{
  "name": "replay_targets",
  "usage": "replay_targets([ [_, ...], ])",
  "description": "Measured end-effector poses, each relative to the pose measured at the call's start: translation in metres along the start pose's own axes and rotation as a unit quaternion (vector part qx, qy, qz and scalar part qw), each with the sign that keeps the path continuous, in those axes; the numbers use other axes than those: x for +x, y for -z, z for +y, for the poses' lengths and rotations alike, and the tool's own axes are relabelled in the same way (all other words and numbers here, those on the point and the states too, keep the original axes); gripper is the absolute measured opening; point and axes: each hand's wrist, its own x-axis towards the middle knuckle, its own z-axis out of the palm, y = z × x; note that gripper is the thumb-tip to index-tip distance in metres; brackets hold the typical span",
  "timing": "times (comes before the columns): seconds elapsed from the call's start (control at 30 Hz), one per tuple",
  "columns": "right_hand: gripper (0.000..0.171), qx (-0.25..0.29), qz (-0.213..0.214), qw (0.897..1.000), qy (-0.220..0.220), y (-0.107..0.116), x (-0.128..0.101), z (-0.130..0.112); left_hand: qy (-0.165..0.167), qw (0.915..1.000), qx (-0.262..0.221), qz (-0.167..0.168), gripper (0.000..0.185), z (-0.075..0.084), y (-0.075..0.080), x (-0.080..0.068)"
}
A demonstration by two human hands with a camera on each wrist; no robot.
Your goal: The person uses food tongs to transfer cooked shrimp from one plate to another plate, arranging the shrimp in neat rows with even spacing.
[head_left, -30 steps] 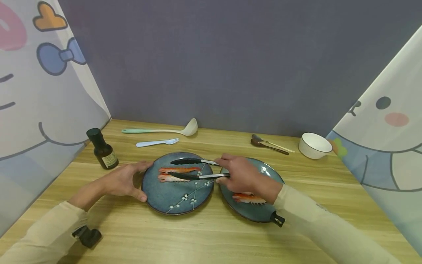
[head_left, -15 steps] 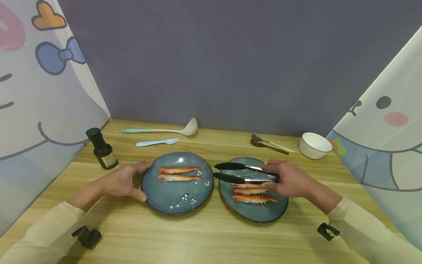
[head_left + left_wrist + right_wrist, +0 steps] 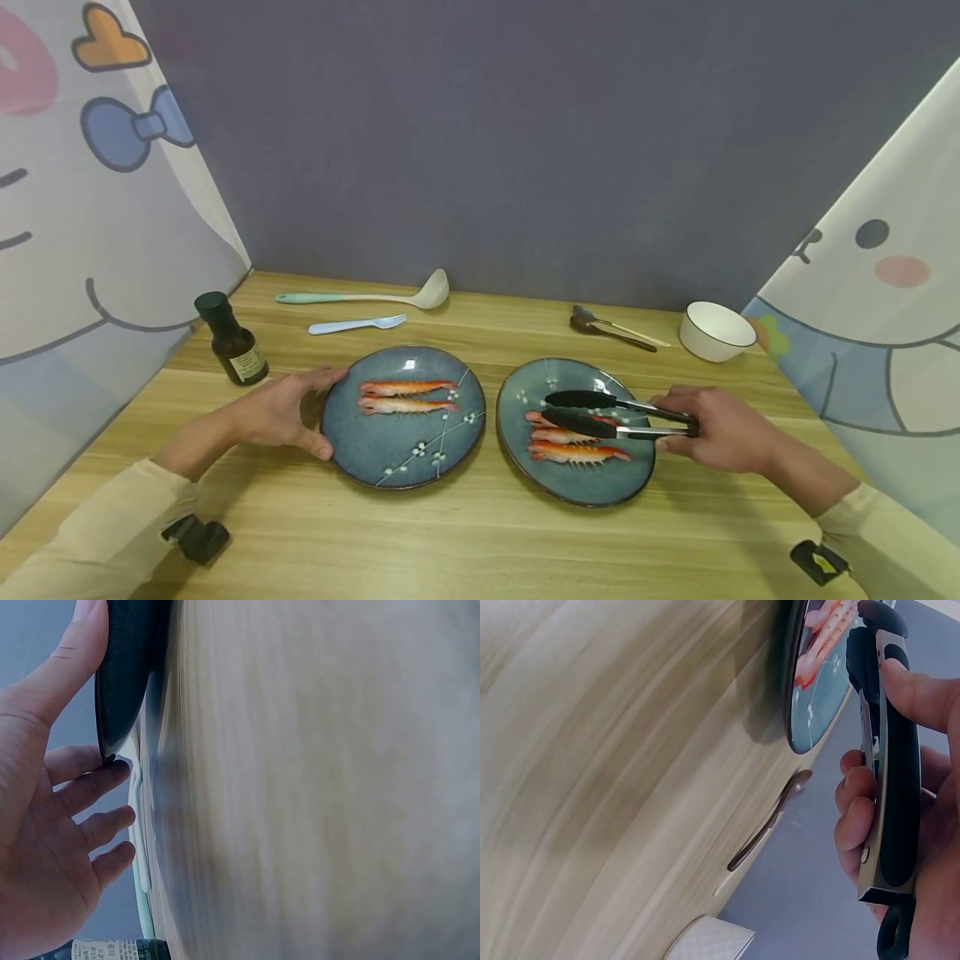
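Tongs (image 3: 581, 423) over the right plate (image 3: 570, 489); arms apart.
The right hand (image 3: 727, 429) grips the tongs above three shrimp (image 3: 576, 452) on that plate; tip contact cannot be confirmed. The left hand (image 3: 277, 410), thumb and fingers spread, touches the rim of the left plate (image 3: 390, 450), which bears two shrimp (image 3: 405, 405). For a secure hold, straddling one shrimp mid-body and squeezing lightly should avoid disturbing its neighbours.

From above, the tongs (image 3: 633, 432) are covering part of the upper shrimp (image 3: 536, 417) on the right-hand plate (image 3: 577, 490), and the right hand (image 3: 722, 429) is hiding their other end. The bottle label (image 3: 248, 364) is looking, I think, too small to read.
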Motion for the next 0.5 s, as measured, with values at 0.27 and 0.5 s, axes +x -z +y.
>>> replay_targets([
  [0.27,0.043,-0.023,-0.018,1.000,-0.008,0.0027,0.0030,0.0022,-0.004,1.0000,0.002,0.001,0.115,-0.0006,-0.0002,-0.0008],
  [0.5,0.042,-0.062,-0.012,0.998,-0.001,-0.0005,0.0046,0.0038,-0.010,0.9999,0.012,0.004,0.114,-0.0014,-0.0007,0.0001],
])
